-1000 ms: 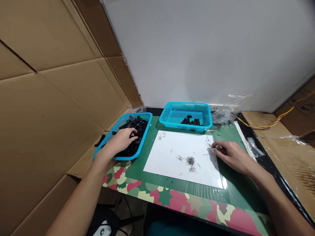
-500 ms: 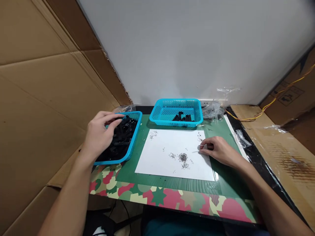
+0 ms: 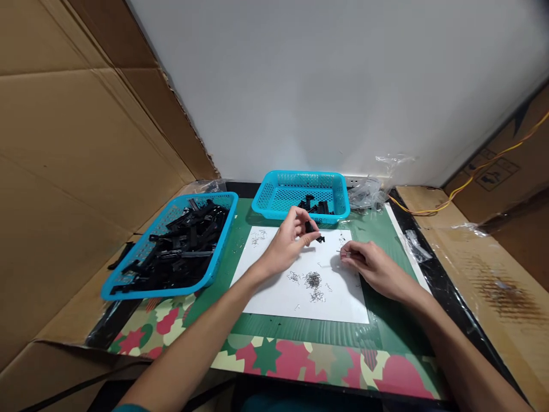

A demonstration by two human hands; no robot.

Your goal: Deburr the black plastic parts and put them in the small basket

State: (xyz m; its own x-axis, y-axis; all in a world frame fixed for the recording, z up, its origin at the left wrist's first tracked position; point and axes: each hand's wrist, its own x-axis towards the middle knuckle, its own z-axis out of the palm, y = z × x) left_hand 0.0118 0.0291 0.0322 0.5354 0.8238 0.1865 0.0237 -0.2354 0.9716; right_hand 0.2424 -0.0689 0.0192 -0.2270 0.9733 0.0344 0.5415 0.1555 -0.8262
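My left hand (image 3: 286,245) is closed on a small black plastic part (image 3: 320,239), which juts out past the fingertips above the white paper sheet (image 3: 261,294). To its right, over the sheet's edge, my right hand (image 3: 369,264) pinches a thin metal piece (image 3: 339,251); only its tip shows, so its full shape is hidden. Small bent wire pieces (image 3: 313,280) lie heaped on the paper below both hands. More wires (image 3: 258,236) are scattered at the sheet's far left corner.
A blue basket (image 3: 223,246) at left is full of black plastic parts. Another blue basket (image 3: 268,197) at the back holds several black parts. Clear plastic bags (image 3: 366,194) and a yellow cable (image 3: 450,198) are at the back right. Cardboard (image 3: 77,131) walls the left side.
My left hand has moved right from the full basket to above the paper, now with a black plastic part in it. My right hand stays near the sheet's right edge.
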